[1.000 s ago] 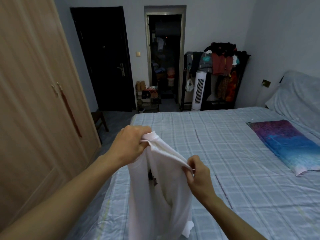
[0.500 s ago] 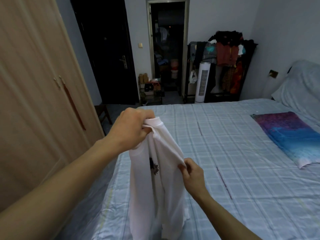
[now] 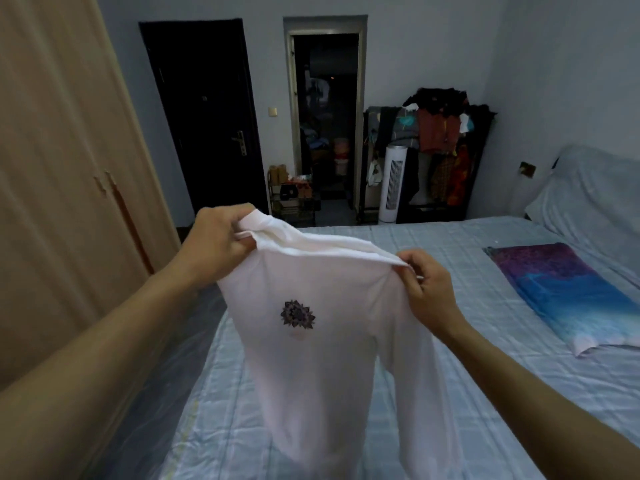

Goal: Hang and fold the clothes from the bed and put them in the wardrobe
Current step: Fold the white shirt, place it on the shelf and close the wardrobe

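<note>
Holding a white shirt up by its shoulders above the bed.

The left hand grips one shoulder in curled fingers; the right hand pinches the other. The closed wardrobe stands at left.

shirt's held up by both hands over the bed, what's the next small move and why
Probably lower the white shirt flat onto the bed to fold it. The left hand and right hand each pinch a shoulder, it hangs spread open with the print facing the camera, and no hanger is in view.
</note>
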Demonstrator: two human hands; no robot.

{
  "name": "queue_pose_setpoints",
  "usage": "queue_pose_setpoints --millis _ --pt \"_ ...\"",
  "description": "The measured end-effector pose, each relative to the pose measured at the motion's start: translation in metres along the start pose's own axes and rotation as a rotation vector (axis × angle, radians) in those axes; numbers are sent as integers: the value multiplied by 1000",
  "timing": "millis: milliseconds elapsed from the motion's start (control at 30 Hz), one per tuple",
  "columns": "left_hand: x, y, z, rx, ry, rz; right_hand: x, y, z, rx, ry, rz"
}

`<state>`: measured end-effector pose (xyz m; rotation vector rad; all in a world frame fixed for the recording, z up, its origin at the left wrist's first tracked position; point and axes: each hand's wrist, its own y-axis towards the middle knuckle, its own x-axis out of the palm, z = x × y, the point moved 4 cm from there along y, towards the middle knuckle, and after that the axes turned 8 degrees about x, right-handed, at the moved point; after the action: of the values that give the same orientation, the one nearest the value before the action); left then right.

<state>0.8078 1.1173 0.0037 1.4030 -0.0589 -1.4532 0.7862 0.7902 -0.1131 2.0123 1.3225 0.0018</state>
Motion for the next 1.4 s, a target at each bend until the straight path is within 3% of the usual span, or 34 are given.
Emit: queue_pose_setpoints --millis 367,633,800,1033,1200,1400 --pt "36 35 -37 1 -201 31 -11 58 30 -110 -106 -40" --pt "113 87 -145 4 -111 -94 74 103 121 -64 -274 -94" --pt "133 128 -200 12 -100 -46 119 154 147 -44 -328 -57" --pt "110 130 -212 117 -93 81 109 209 112 -314 -390 -51" --pt "122 77 -194 179 -47 36 98 170 118 -470 -505 -228" --pt "181 -49 -152 251 -70 -117 93 33 169 -447 -604 -467"
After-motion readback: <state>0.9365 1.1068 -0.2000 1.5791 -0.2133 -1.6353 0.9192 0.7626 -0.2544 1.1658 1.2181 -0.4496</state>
